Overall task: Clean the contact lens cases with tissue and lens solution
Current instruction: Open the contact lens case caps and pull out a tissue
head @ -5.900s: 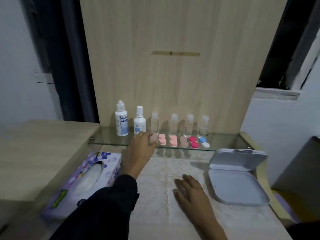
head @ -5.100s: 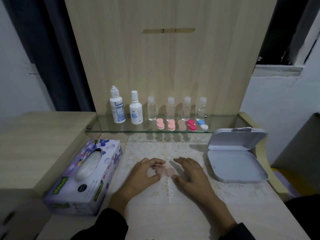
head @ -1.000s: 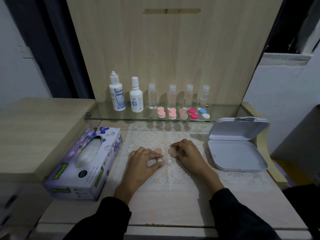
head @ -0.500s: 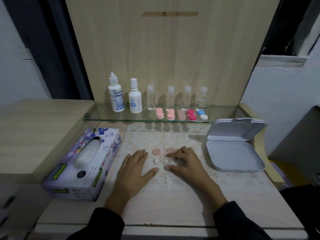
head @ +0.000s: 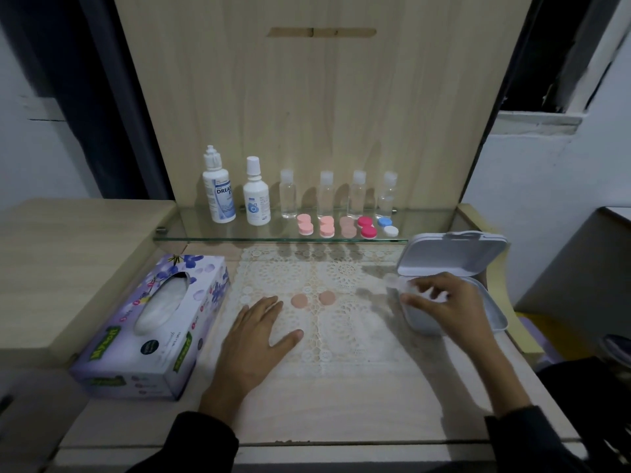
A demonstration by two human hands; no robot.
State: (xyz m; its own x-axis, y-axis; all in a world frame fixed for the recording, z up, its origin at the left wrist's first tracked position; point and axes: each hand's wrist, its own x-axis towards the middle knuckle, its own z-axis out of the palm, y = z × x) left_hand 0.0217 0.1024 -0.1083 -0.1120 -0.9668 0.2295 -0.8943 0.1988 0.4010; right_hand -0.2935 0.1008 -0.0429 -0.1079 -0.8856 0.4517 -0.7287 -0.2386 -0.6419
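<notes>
Two pink lens case caps (head: 299, 301) lie loose on the lace mat, just beyond the fingertips of my left hand (head: 259, 339), which rests flat and open on the table. My right hand (head: 444, 308) pinches the clear uncapped lens case body (head: 396, 282) and holds it at the left edge of the open grey box (head: 491, 322). The motion blurs the case. Two white lens solution bottles (head: 218, 191) stand at the left of the glass shelf (head: 191, 230). The floral tissue box (head: 153, 322) sits left of my left hand.
Several capped lens cases (head: 345, 227) in pink, red and blue-white line the shelf front, with small clear bottles (head: 324, 194) behind them. The grey box's lid (head: 454, 254) stands open. A wooden panel rises behind the shelf; a raised wooden ledge is on the left.
My right hand picked the clear case body up off the mat and carried it right to the grey box. The two pink caps stayed on the mat. My left hand barely moved.
</notes>
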